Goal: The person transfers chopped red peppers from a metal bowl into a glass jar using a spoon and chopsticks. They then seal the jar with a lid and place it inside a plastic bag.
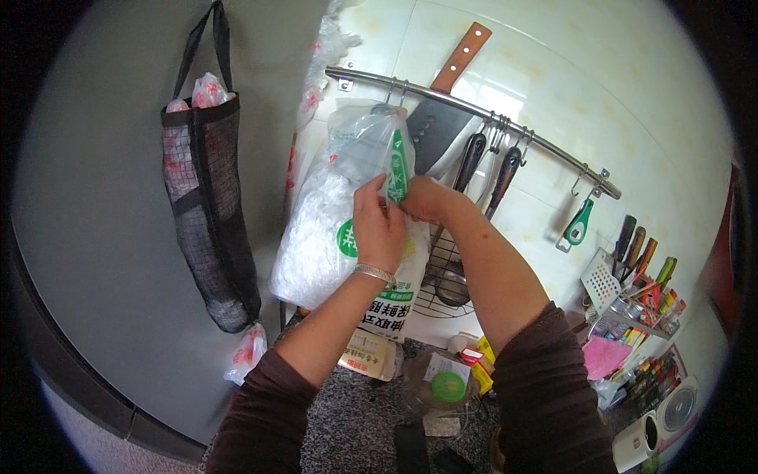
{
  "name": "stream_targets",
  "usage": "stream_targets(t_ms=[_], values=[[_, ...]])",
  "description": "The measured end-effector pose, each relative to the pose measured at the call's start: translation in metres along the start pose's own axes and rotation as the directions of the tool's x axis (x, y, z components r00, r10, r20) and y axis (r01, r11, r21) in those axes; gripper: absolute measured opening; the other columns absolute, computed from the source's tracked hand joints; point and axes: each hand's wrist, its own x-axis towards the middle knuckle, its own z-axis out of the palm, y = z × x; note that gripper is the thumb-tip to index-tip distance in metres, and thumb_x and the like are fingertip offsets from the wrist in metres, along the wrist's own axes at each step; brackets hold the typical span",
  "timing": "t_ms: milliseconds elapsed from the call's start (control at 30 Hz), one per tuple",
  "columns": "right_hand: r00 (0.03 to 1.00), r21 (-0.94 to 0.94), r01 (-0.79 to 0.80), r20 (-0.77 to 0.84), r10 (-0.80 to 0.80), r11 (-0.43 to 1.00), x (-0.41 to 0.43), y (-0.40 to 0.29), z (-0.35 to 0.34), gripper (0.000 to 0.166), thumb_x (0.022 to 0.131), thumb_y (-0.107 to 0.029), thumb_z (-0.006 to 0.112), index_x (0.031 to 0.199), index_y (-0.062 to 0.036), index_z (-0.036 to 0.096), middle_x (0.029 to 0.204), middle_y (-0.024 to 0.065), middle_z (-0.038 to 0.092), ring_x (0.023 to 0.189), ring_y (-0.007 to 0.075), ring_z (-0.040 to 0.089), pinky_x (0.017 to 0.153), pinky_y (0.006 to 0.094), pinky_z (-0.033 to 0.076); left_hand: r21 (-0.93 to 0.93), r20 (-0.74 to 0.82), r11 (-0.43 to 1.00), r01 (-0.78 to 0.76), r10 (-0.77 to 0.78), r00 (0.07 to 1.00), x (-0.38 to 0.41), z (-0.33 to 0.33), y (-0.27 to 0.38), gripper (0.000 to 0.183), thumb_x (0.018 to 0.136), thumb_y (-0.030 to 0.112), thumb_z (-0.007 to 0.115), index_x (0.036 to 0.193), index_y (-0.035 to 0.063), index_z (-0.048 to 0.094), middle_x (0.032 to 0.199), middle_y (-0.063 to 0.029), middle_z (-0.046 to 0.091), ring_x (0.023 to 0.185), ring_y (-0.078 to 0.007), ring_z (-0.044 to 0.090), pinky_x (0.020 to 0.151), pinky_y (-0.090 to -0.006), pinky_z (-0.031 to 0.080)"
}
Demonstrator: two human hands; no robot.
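Observation:
A clear plastic bag with green and black print hangs from hooks on the wall rail, bulging with crumpled clear film covers. My left hand, with a bracelet at its wrist, lies against the bag's front, its bent fingers at the printed edge. Beside it my right hand has its fingers curled in on the same edge of the bag. The fingertips of both hands nearly meet there and are partly hidden. A cleaver hangs behind the bag, its wooden handle above the rail.
Dark-handled utensils and a green peeler hang from the metal rail. At left hangs a black mesh holder with plastic bags. Below are a noodle packet and a container with a green label. A knife rack stands right.

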Motion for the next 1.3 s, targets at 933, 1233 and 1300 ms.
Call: stream_targets(t_ms=[933, 1233, 1300], values=[[0.980, 0.184, -0.091, 0.189, 0.056, 0.979, 0.044, 0.002, 0.026, 0.019, 0.076, -0.013, 0.058, 0.066, 0.0018, 0.064, 0.058, 0.0117, 0.060, 0.048, 0.0224, 0.057, 0.042, 0.0355, 0.042, 0.056, -0.077, 0.979, 0.196, -0.191, 0.979, -0.013, -0.022, -0.025, 0.040, 0.079, 0.001, 0.058, 0.119, 0.0039, 0.052, 0.111, -0.0155, 0.053, 0.101, -0.0284, 0.056, 0.085, -0.0347, 0.046], [0.977, 0.297, -0.134, 0.198, 0.076, 0.945, 0.061, 0.019, 0.036, 0.017, 0.075, -0.013, 0.062, 0.070, 0.0032, 0.064, 0.066, 0.0123, 0.062, 0.052, 0.0219, 0.058, 0.042, 0.0356, 0.043, -0.005, -0.022, 0.979, 0.206, -0.206, 0.978, -0.017, -0.020, -0.024, 0.043, 0.077, 0.000, 0.058, 0.119, 0.0015, 0.050, 0.111, -0.0185, 0.051, 0.106, -0.0341, 0.051, 0.091, -0.0394, 0.043], [0.991, 0.252, -0.048, 0.132, 0.015, 0.967, 0.067, 0.032, 0.043, 0.018, 0.075, -0.013, 0.061, 0.071, 0.0050, 0.064, 0.069, 0.0137, 0.063, 0.052, 0.0237, 0.059, 0.043, 0.0360, 0.044, -0.020, -0.005, 0.981, 0.191, -0.191, 0.982, -0.019, -0.018, -0.020, 0.042, 0.078, 0.000, 0.058, 0.119, 0.0012, 0.050, 0.111, -0.0186, 0.051, 0.106, -0.0341, 0.051, 0.092, -0.0394, 0.043]])
